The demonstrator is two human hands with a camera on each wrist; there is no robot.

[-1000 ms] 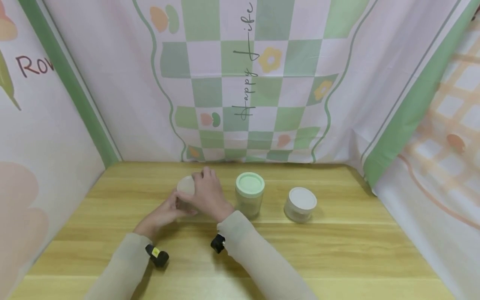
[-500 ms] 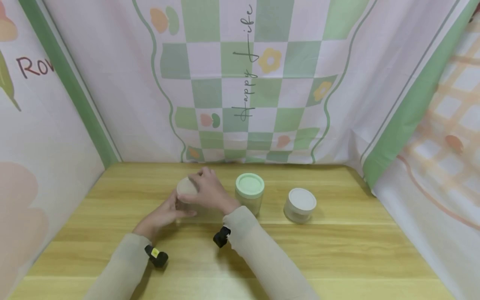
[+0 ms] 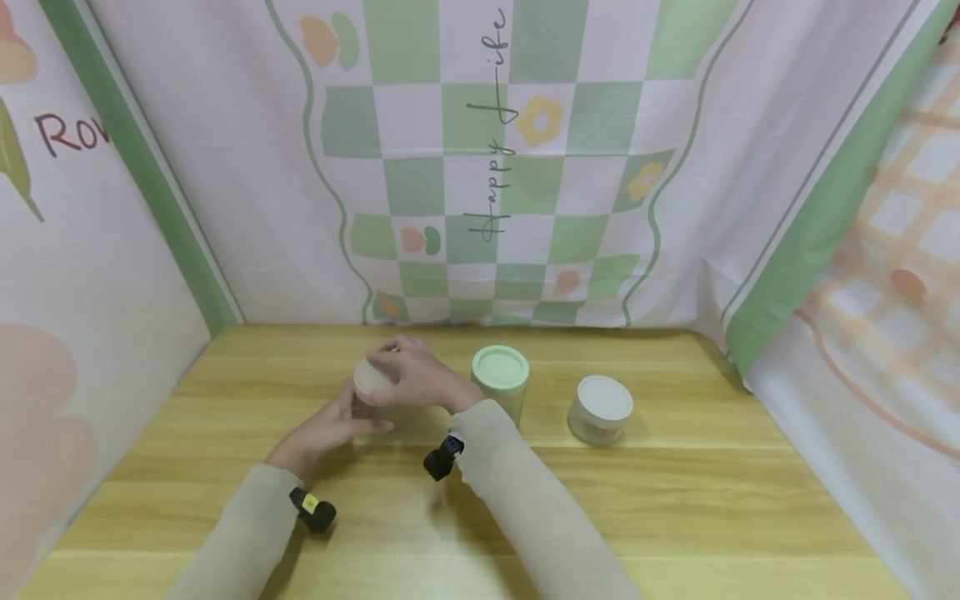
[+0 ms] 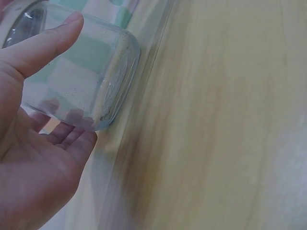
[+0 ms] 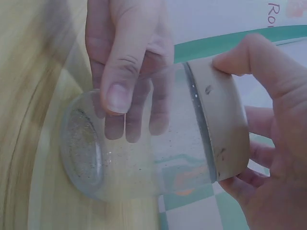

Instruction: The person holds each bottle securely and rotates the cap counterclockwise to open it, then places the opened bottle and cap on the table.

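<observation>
A clear glass jar (image 5: 144, 177) with a beige lid (image 5: 224, 124) stands toward the left of the table. My left hand (image 3: 326, 429) holds the jar's body, thumb on the near side and fingers behind the glass. From above, my right hand (image 3: 420, 377) grips the lid round its rim, with the thumb and fingers on opposite sides in the right wrist view. In the left wrist view the jar (image 4: 91, 62) looks see-through, with small specks or droplets on the glass. Part of the lid is hidden under my right hand in the head view.
Right of my hands stands a taller clear jar with a green lid (image 3: 500, 367), partly behind my right wrist. Farther right is a short jar with a white lid (image 3: 604, 400). Patterned cloth (image 3: 480, 183) hangs behind the wooden table (image 3: 675, 500).
My right hand has rotated on the beige lid, its wrist swinging right and away from me. My left hand and the other two jars have stayed in place.
</observation>
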